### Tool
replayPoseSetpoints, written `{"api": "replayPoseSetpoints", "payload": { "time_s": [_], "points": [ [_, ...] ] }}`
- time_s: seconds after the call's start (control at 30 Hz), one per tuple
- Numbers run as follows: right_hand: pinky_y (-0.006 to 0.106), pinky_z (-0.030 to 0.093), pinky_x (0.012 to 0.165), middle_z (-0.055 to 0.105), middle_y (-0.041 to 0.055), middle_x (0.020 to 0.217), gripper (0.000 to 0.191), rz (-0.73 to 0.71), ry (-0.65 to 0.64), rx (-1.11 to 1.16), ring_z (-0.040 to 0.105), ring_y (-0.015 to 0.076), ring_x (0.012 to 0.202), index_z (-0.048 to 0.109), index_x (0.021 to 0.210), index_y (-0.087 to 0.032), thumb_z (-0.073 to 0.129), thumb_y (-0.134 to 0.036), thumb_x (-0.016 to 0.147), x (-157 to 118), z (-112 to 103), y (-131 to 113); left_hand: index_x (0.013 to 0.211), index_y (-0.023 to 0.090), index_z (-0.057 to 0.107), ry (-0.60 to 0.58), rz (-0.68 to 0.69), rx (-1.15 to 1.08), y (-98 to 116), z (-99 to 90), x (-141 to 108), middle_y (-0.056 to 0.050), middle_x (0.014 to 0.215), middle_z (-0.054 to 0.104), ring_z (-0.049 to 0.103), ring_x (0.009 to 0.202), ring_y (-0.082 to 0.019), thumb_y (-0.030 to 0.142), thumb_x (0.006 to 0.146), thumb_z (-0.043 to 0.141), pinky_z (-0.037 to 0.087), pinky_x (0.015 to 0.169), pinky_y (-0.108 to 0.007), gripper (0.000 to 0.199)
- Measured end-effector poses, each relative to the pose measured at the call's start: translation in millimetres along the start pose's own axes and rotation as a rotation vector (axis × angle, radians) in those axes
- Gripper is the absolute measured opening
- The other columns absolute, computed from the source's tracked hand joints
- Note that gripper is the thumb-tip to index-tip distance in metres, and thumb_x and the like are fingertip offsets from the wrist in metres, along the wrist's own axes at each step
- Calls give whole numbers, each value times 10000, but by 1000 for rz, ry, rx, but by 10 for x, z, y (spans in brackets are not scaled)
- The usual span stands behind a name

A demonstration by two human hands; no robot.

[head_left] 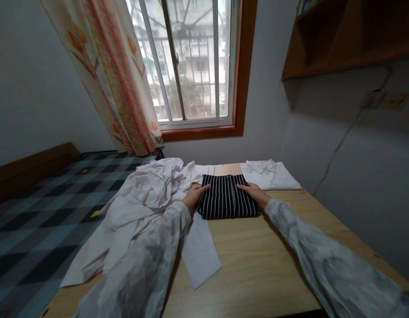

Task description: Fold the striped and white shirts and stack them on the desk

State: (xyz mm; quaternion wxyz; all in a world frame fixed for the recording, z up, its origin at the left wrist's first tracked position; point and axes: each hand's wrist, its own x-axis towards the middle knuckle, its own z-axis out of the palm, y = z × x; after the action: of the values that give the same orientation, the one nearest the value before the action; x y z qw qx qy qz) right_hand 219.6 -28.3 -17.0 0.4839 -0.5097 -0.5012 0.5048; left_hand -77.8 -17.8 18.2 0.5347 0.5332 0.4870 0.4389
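Note:
A black cloth with white stripes [229,198], folded into a flat rectangle, is held between my two hands over the wooden table. My left hand [194,196] grips its left edge, thumb on top and the other fingers underneath, mostly hidden. On the opposite edge my right hand [255,194] grips it the same way. Crumpled white garments [154,185] lie in a heap just left of my left hand, and a flat white piece [201,256] of cloth extends toward me below it. Beyond my right hand rests a folded white shirt [270,174].
The wooden table [257,265] runs along the right wall. To its left is a bed with a checked cover [35,221]. A window [194,66] with a flowered curtain [115,79] is behind the table. A wooden shelf [343,39] hangs at upper right, above a cable [337,150].

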Motion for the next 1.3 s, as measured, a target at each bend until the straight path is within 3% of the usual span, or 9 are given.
{"api": "replayPoseSetpoints", "payload": {
  "time_s": [0.1,0.3,0.57,0.67,0.83,0.97,1.03,1.2,1.3],
  "points": [
    [520,616,1017,823,121,1078,344,-139,84,-184,788,300,1024,709,1035,-196,863,-286,741,71,-91,94,770,187,662,0,52,126,-94,-17,-36,-33,759,742,707,761,-221,485,592,984,564,767,-357,474],
    [491,590,1036,805,81,1097,388,-283,144,-363,777,260,1039,635,1210,-236,761,-257,843,99,-135,170,863,186,691,41,147,367,-69,-98,-88,-64,882,760,723,849,-258,344,713,888,558,847,-400,293],
    [546,531,1125,689,181,1362,581,-462,217,-524,689,325,1235,550,1422,-205,709,-463,927,-254,-85,154,717,228,674,57,237,889,124,-104,-461,-52,676,648,655,708,-258,640,850,773,465,721,-352,445],
    [574,462,1209,646,189,1463,563,-531,171,-609,623,343,1357,547,1460,-211,657,-488,982,-500,-77,218,766,226,724,-88,276,872,107,-103,-637,-62,766,679,643,725,-244,672,854,753,476,719,-353,456],
    [615,438,1237,668,180,1464,518,-571,77,-735,614,364,1387,578,1501,-224,594,-435,1028,-778,-126,281,694,229,687,-311,358,812,14,-121,-748,-83,926,697,660,870,-240,486,986,572,535,859,-372,405],
    [610,393,1277,477,140,1691,600,-654,28,-846,497,358,1524,511,1611,-274,618,-405,1036,-902,-282,103,1068,226,755,-120,493,998,72,-184,-874,-118,1163,709,690,1072,-297,393,967,625,535,1016,-451,234],
    [612,336,1310,358,97,1771,681,-709,-72,-902,400,360,1595,473,1653,-314,677,-427,1014,-954,-399,-6,1358,240,674,-64,641,1055,138,-243,-950,-142,1421,646,630,1294,-345,359,928,698,470,1154,-526,447],
    [678,269,1315,507,75,1686,778,-692,-397,-946,409,396,1590,553,1607,-360,831,-516,898,-983,-600,-86,1419,256,655,-470,772,1079,208,-340,-1025,-142,1504,647,596,1389,-371,523,882,788,395,1247,-551,614],
    [676,285,1306,590,61,1619,560,-674,-370,-937,475,365,1551,633,1534,-362,732,-392,984,-952,-560,-59,1339,241,713,-481,687,1062,156,-290,-1012,-155,1388,719,671,1280,-355,436,950,700,487,1146,-512,436]
  ]
}}
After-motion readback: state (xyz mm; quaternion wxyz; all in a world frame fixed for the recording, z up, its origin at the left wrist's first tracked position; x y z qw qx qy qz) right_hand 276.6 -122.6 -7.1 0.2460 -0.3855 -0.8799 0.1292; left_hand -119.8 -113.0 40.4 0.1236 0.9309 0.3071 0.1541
